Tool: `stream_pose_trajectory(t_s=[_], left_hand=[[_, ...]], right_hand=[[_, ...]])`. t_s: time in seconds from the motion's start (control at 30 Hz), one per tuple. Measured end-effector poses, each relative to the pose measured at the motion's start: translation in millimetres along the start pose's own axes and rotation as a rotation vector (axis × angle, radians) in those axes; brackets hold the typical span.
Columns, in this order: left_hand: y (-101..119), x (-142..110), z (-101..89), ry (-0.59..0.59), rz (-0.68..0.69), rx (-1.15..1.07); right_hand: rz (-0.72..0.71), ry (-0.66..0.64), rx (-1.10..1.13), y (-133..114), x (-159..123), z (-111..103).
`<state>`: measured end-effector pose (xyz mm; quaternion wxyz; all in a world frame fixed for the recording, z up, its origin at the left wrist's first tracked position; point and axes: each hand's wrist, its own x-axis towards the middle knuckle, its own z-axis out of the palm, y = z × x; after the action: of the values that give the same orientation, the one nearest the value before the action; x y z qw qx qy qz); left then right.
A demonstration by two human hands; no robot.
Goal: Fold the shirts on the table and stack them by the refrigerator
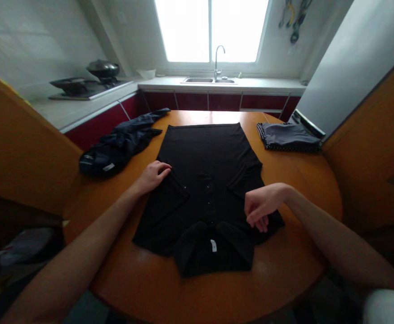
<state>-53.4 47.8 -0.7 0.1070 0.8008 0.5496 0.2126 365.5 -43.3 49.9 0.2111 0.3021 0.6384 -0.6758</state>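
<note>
Black shirt [200,153] lies spread flat, front up, across the middle of the round wooden desk [217,299], collar toward the wearer, hem toward the window; both sleeves are folded inward over the front. Left hand [152,176] rests at the shirt's left edge, beside the folded sleeve; fingers lie close together, thumb near them, and whether they pinch any cloth cannot be told. Right hand [261,204] is over the right sleeve and shoulder area, wrist bent, fingers curled and pointing down; contact with the cloth and any grip cannot be told. Labels: a small white tag [213,245] shows inside the collar, with a dark mark too small to read. A dark crumpled garment [123,139] lies at the far left of the desk, well apart from the right hand; it carries a white label [108,167], writing not legible, and a short pale strip near its end. Folded dark clothing [289,136] sits at the far right, dotted pattern visible along its edges. No brand can be read.
</note>
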Motion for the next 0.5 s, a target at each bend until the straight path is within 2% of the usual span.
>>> stream_pose_trajectory(t_s=[0.07, 0.1, 0.17, 0.23, 0.3, 0.37, 0.5], left_hand=[[0.1, -0.6, -1.1, -0.017, -0.017, -0.002], [-0.5, -1.0, -1.7, -0.021, -0.031, 0.003], [-2.2, -1.8, -2.6, -0.021, -0.061, 0.020], [-4.0, -2.5, -2.7, -0.024, -0.087, 0.042], [-4.5, -2.7, -1.7, -0.028, -0.113, 0.064], [-3.4, -2.5, 0.3, -0.017, -0.142, 0.082], [1.3, -2.1, 4.2, 0.046, -0.183, 0.094]], right_hand=[[-0.131, 0.129, 0.009, -0.8, 1.2, -3.7], [-0.218, 0.260, 0.007, -0.6, 2.9, -6.8], [-0.374, 0.622, -0.027, 2.0, 9.1, -15.3], [-0.436, 0.981, -0.118, 7.5, 18.1, -24.8], [-0.411, 1.190, -0.252, 14.1, 27.2, -32.5], [-0.363, 1.239, -0.363, 19.5, 34.2, -36.6], [-0.285, 1.199, -0.465, 23.0, 39.4, -36.6]])
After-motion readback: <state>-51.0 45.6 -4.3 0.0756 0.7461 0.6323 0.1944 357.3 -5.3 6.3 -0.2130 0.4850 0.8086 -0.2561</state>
